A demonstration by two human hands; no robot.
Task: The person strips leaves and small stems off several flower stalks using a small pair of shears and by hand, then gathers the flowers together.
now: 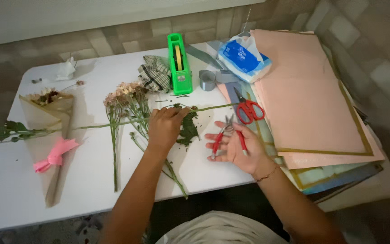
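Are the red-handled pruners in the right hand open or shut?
Open. The pruners lie across the open palm of the right hand, their two red handles spread apart; the fingers are not closed around them.

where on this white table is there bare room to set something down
Bare patches: the near left corner of the table, below the wrapped bouquet; the near edge between the loose flower stems and the left hand; the far strip behind the bouquet. Crowded: around the tape dispenser, scissors, stacked paper.

Left hand (164,128) hides the stem (113,124) beneath.
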